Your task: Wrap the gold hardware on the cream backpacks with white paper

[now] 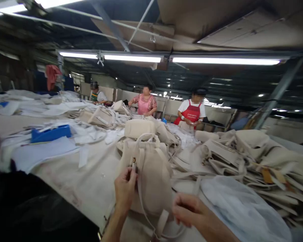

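Note:
A beige backpack (pixel 154 178) stands on the table in front of me, its top handle upward and its thin straps hanging down. My left hand (pixel 125 188) is at its left side, thumb and fingers closed on a narrow strap end with a gold metal clasp (pixel 134 161). Beside the lower right of the bag is my right hand (pixel 189 210), its fingers curled in; whether anything is in them is hidden. A pale strap end (pixel 163 220) lies just left of that hand.
Beige bags and panels (pixel 242 161) are heaped at the right, near a translucent plastic bag (pixel 242 205). A blue tape dispenser (pixel 50 133) sits left on white sheets. Across the table three people work, one in a red apron (pixel 192 112). The table edge (pixel 65 198) drops away at lower left.

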`<state>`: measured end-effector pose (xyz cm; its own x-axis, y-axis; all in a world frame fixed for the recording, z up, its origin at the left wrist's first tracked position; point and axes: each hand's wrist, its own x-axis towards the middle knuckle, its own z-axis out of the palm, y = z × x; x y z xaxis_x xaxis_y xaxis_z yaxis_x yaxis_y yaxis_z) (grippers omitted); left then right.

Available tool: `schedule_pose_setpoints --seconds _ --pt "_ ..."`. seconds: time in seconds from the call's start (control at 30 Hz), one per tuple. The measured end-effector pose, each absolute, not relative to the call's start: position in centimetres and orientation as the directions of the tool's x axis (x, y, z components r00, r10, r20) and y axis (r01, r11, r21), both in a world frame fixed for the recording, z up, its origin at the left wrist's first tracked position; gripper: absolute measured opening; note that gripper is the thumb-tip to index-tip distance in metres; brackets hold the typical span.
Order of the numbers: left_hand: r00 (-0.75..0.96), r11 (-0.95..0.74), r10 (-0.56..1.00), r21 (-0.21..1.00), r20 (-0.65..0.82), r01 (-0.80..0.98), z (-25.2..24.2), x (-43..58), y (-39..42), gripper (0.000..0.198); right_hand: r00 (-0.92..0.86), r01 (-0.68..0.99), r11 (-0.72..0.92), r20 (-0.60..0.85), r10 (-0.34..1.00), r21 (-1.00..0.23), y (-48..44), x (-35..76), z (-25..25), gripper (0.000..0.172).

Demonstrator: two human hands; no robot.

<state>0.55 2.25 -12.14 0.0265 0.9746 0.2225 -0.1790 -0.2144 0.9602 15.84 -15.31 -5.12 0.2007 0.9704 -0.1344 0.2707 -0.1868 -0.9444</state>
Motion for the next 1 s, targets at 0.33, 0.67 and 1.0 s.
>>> schedule_pose_setpoints --seconds 0.33,0.67,1.0 --pt "0.071 -0.395 0.918 0.916 0.391 0.071 -11.1 -1.2 0.6 0.031 -0.115 0.503 0.104 0.054 0.992 -0.858 0.4 11.1 -1.9 0.014" --pt "0.063 -0.466 0.884 0.866 0.463 0.182 -11.1 -1.5 0.4 0.023 0.041 0.684 0.074 0.139 0.989 -0.725 0.1 11.4 -2.4 0.020" --pt "0.032 -0.495 0.864 0.835 0.503 0.242 -10.9 -1.7 0.3 0.041 0.109 0.751 0.036 0.177 0.978 -0.659 0.3 10.9 -2.5 0.022"
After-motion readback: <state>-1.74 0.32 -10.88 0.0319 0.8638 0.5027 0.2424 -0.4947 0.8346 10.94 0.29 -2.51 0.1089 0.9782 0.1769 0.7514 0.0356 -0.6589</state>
